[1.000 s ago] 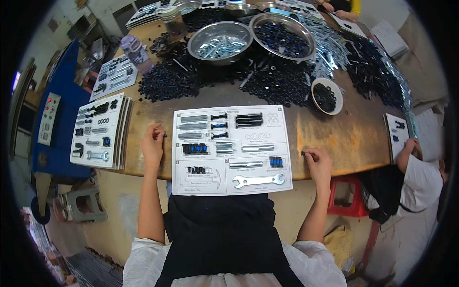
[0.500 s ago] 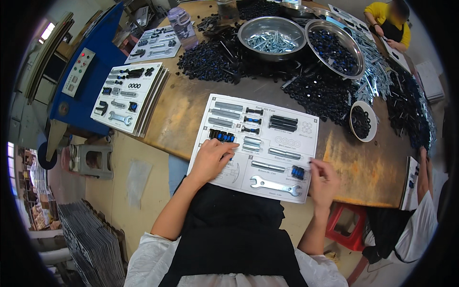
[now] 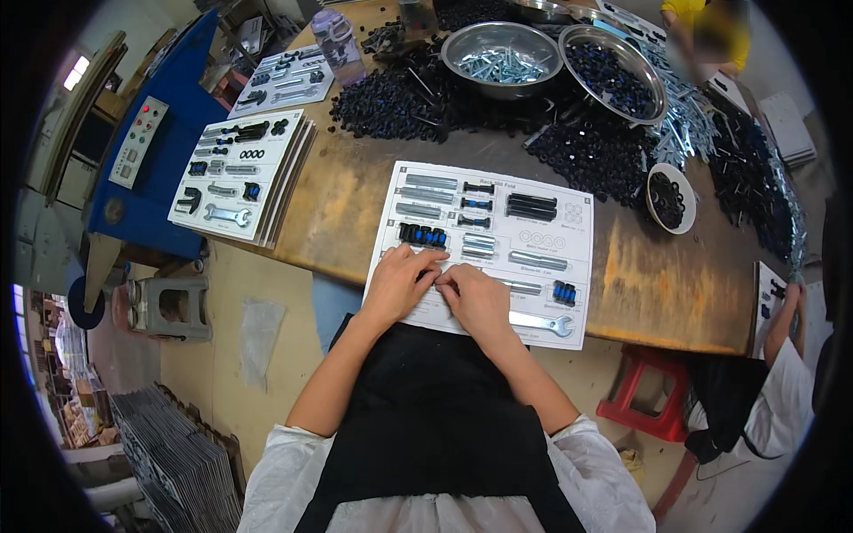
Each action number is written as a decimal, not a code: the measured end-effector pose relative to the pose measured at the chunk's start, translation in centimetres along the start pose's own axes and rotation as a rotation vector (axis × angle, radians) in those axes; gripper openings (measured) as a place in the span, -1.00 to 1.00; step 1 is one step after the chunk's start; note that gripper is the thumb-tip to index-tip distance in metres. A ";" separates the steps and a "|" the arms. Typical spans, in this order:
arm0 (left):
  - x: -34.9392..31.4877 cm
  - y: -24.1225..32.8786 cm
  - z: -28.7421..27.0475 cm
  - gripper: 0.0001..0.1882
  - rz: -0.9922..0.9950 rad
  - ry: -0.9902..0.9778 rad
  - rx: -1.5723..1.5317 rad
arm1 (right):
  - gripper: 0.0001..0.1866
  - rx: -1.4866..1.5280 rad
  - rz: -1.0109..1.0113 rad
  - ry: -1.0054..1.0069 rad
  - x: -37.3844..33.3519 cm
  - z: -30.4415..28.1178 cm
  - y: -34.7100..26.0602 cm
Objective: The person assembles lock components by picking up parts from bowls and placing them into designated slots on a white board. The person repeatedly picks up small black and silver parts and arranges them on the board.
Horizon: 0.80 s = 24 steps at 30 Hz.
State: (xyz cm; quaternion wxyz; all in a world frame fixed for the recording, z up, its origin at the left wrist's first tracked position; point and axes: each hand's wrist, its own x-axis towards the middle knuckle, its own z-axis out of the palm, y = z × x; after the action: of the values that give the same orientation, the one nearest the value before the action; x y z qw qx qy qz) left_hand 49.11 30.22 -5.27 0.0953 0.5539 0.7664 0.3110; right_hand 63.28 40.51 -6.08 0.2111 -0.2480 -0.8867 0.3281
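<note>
Parts card (image 3: 576, 240), white, one: lying beneath both hands, its lower edge apparently jutting past the near edge of the surface (image 3: 657, 302). Left hand (image 3: 395, 280) and right hand (image 3: 480, 302): over the card's lower left, fingers bent, fingertips nearly meeting; whether a small part is pinched between them cannot be told. Silver wrench (image 3: 542, 322): partly covered by the right hand. Black-and-blue bolts (image 3: 424, 236), one row: just beyond the left fingertips. Short silver sleeves (image 3: 480, 244): just beyond the right hand. Long black bolts (image 3: 531, 207): farther off. Risks, as judged: a part set crooked, the fingers screening its place; the wrench nudged by the right hand; the card tipped by pressure on its overhang. Stacked cards (image 3: 182, 211): well left of the hands. White bowl (image 3: 688, 213), black rings inside: beyond, rightward. Steel bowl (image 3: 493, 37), silver screws inside: farthest.
</note>
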 end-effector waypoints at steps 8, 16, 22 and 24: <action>-0.2 -0.1 0.8 -0.76 0.049 0.074 -0.050 | -0.88 -0.205 -0.040 -0.100 0.8 -0.5 -1.0; -0.2 -0.8 0.7 -0.83 0.050 0.087 -0.086 | -0.86 -0.275 -0.034 -0.106 1.1 -0.5 -1.5; -0.4 -5.3 -1.4 -0.66 -0.149 0.264 -0.643 | -0.86 0.077 0.233 0.258 -0.3 -7.1 -0.7; -0.1 -6.5 -5.0 -0.78 -0.351 0.331 -0.541 | -0.84 -0.047 0.280 0.432 -1.5 -10.3 2.9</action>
State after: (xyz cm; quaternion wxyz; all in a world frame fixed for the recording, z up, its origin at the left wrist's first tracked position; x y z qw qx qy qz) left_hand 41.57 27.00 -5.20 0.1651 0.3105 0.7449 0.5670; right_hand 70.89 46.43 -1.24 0.3425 -0.4374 -0.7855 0.2728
